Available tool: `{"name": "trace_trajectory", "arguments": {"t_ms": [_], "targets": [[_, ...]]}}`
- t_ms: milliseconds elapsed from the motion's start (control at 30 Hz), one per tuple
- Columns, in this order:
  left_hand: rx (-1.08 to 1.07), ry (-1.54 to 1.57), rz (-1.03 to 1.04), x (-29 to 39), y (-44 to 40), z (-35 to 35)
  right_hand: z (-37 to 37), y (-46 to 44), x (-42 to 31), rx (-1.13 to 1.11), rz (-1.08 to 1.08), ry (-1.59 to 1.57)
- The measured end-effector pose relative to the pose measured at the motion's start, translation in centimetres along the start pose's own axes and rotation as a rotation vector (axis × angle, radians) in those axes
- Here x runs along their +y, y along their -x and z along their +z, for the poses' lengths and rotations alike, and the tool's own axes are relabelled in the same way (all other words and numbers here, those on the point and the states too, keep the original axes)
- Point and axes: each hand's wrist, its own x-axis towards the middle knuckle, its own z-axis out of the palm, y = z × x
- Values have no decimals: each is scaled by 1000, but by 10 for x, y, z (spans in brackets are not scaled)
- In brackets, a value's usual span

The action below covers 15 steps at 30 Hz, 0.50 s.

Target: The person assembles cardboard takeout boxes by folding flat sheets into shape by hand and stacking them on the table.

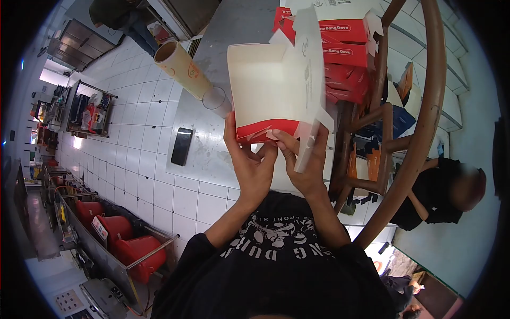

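Evidently, our left hand [252,170] and right hand [308,173] are gripping the near wall of an open red-and-white cardboard box [263,85] at upper centre of the frame, probably bracing its thin card from both sides. On the grey metal worktop [210,146], a black phone [181,146] is lying at centre left, apart from our work; red printed boxes [345,80] are piling up at upper right. Beyond, a white tiled floor [130,114] is stretching leftward.

Black T-shirt, white printed lettering
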Motion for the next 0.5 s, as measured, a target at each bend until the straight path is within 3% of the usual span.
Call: {"name": "trace_trajectory", "arguments": {"t_ms": [33, 100, 133, 333, 500], "targets": [[7, -21, 24, -2, -2, 1, 0, 1, 2, 3, -73, 98], [11, 32, 5, 4, -2, 4, 9, 21, 17, -44, 224, -177], [16, 90, -14, 7, -3, 6, 12, 18, 7, 30, 377, -460], [102, 105, -48, 6, -6, 9, 5, 16, 5, 171, 152, -53], [157, 55, -50, -7, -8, 4, 2, 11, 0, 139, 105, -27]]}}
